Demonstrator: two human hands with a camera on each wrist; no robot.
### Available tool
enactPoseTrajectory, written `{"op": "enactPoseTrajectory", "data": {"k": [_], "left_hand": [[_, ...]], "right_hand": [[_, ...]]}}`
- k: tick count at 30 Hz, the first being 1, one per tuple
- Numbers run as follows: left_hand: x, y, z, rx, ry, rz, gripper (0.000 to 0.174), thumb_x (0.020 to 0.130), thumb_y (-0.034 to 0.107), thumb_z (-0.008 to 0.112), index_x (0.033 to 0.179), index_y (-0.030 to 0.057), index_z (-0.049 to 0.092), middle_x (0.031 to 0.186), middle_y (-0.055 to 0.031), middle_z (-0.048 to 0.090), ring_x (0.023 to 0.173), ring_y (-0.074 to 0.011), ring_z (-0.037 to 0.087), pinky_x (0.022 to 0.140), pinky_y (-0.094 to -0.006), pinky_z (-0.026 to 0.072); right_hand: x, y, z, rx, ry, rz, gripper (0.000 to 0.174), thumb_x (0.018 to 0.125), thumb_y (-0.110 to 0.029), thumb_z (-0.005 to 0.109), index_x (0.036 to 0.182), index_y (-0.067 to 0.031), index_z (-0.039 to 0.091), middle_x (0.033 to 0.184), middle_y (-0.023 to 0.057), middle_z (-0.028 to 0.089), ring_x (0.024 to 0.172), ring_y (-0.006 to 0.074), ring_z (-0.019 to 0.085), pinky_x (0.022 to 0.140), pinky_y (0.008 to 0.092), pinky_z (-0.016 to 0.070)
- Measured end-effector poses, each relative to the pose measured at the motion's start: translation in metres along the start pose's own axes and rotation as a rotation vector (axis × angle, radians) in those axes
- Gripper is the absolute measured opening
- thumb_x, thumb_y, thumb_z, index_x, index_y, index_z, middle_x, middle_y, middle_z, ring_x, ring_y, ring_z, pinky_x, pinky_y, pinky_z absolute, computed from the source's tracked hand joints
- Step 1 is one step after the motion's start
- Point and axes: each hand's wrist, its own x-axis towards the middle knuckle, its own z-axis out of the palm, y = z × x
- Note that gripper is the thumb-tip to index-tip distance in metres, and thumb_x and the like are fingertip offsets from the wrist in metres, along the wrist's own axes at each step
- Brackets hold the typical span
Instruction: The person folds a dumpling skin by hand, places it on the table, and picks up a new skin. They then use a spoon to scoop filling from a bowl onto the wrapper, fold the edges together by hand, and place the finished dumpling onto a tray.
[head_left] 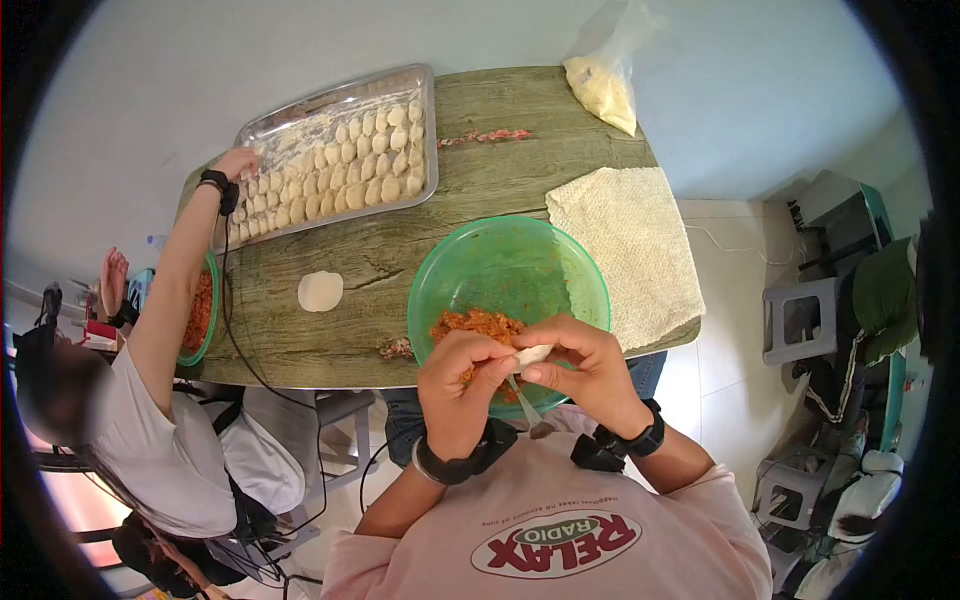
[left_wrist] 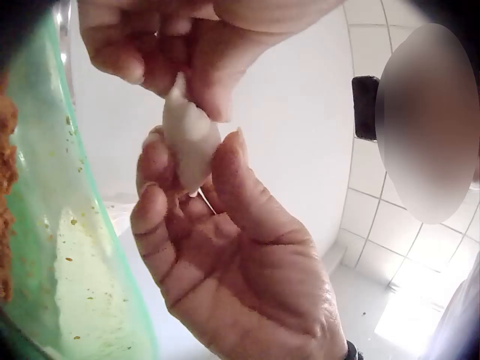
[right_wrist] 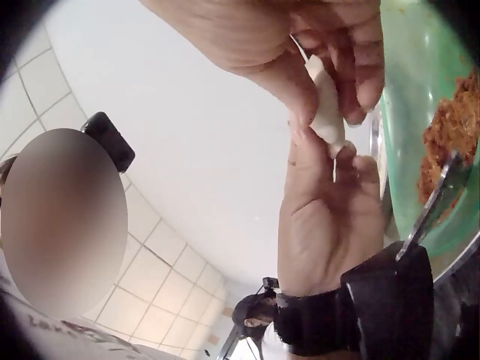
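A pale folded dumpling [head_left: 533,355] is pinched between the fingertips of both hands over the near side of the green bowl [head_left: 475,260]. My left hand [head_left: 458,388] grips one end, thumb and fingers against the dough. At the other end, my right hand [head_left: 590,375] pinches the edge with thumb and forefinger. In the left wrist view the dumpling [left_wrist: 193,142] looks plump in the middle and narrow at its tips. Orange-brown filling [head_left: 478,322] lies in the bowl, partly hidden behind the hands. A metal spoon [right_wrist: 442,199] leans in it.
A round dough wrapper [head_left: 320,291] lies on the wooden table left of the bowl. Behind it, a metal tray [head_left: 428,185] carries rows of dumplings, with another person's hand [head_left: 238,163] at its left edge. A cream cloth [head_left: 630,250] and a bag [head_left: 603,92] are on the right.
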Motion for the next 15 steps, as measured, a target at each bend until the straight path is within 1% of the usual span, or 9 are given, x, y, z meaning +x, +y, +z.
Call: {"op": "enactPoseTrajectory", "data": {"k": [3, 5, 6, 8, 11, 12, 14, 15], "left_hand": [[0.0003, 0.0029, 0.0075, -0.078, 0.006, -0.040, 0.014, 0.077, 0.005, 0.069, 0.088, 0.0015, 0.063, 0.087, -0.0055, 0.059, 0.075, -0.0118, 0.055, 0.067, -0.0229, 0.0435], [0.0015, 0.0026, 0.0077, -0.034, -0.004, 0.015, 0.011, 0.077, 0.004, 0.067, 0.087, 0.0006, 0.063, 0.082, -0.0064, 0.059, 0.071, -0.0136, 0.055, 0.063, -0.0241, 0.0434], [0.0018, 0.0024, 0.0080, -0.034, -0.004, 0.015, 0.011, 0.077, 0.004, 0.067, 0.087, 0.0006, 0.063, 0.082, -0.0064, 0.059, 0.071, -0.0136, 0.055, 0.063, -0.0241, 0.0434], [0.0025, 0.0015, 0.0074, 0.006, 0.001, 0.078, 0.009, 0.078, 0.003, 0.066, 0.086, 0.0012, 0.063, 0.081, -0.0062, 0.058, 0.070, -0.0138, 0.055, 0.063, -0.0241, 0.0434], [0.0022, -0.0009, 0.0079, 0.032, 0.016, 0.097, 0.009, 0.077, 0.003, 0.067, 0.084, 0.0018, 0.062, 0.081, -0.0068, 0.058, 0.069, -0.0154, 0.055, 0.062, -0.0250, 0.0431], [0.0021, -0.0014, 0.0072, 0.031, 0.016, 0.097, 0.009, 0.077, 0.003, 0.067, 0.084, 0.0018, 0.062, 0.081, -0.0068, 0.058, 0.069, -0.0154, 0.055, 0.062, -0.0250, 0.0431], [0.0015, -0.0019, 0.0049, 0.078, -0.013, 0.074, 0.009, 0.077, 0.004, 0.067, 0.083, 0.0014, 0.061, 0.082, -0.0063, 0.057, 0.074, -0.0162, 0.054, 0.067, -0.0263, 0.0425], [0.0013, -0.0023, 0.0048, 0.078, -0.013, 0.076, 0.009, 0.077, 0.004, 0.067, 0.083, 0.0014, 0.061, 0.082, -0.0063, 0.057, 0.074, -0.0162, 0.054, 0.067, -0.0263, 0.0425]], "right_hand": [[-0.0031, -0.0031, -0.0036, -0.007, 0.036, 0.012, 0.026, 0.078, 0.000, 0.068, 0.103, -0.0022, 0.062, 0.098, 0.0065, 0.059, 0.088, 0.0144, 0.059, 0.076, 0.0252, 0.0496], [-0.0034, -0.0003, -0.0039, -0.043, 0.051, 0.019, 0.026, 0.076, 0.002, 0.068, 0.102, -0.0015, 0.062, 0.097, 0.0067, 0.059, 0.088, 0.0142, 0.059, 0.074, 0.0257, 0.0502], [-0.0037, -0.0005, -0.0032, -0.044, 0.051, 0.020, 0.026, 0.076, 0.002, 0.068, 0.102, -0.0015, 0.062, 0.097, 0.0067, 0.059, 0.088, 0.0142, 0.059, 0.074, 0.0257, 0.0502], [-0.0031, -0.0009, 0.0004, -0.107, 0.064, -0.017, 0.028, 0.074, 0.002, 0.070, 0.101, -0.0011, 0.063, 0.096, 0.0071, 0.059, 0.087, 0.0144, 0.059, 0.072, 0.0259, 0.0508], [-0.0025, -0.0020, 0.0024, -0.163, 0.076, -0.043, 0.028, 0.072, 0.002, 0.071, 0.099, -0.0012, 0.063, 0.094, 0.0080, 0.060, 0.084, 0.0153, 0.060, 0.069, 0.0258, 0.0509], [-0.0025, -0.0023, 0.0032, -0.164, 0.076, -0.043, 0.028, 0.072, 0.002, 0.071, 0.099, -0.0012, 0.063, 0.094, 0.0080, 0.060, 0.084, 0.0153, 0.060, 0.069, 0.0258, 0.0509], [-0.0024, -0.0026, 0.0050, -0.215, 0.081, -0.068, 0.029, 0.071, 0.002, 0.072, 0.098, -0.0017, 0.063, 0.092, 0.0084, 0.061, 0.082, 0.0163, 0.060, 0.067, 0.0257, 0.0506], [-0.0019, -0.0025, 0.0055, -0.215, 0.081, -0.069, 0.029, 0.071, 0.002, 0.072, 0.098, -0.0017, 0.063, 0.092, 0.0084, 0.061, 0.082, 0.0163, 0.060, 0.067, 0.0257, 0.0506]]}}
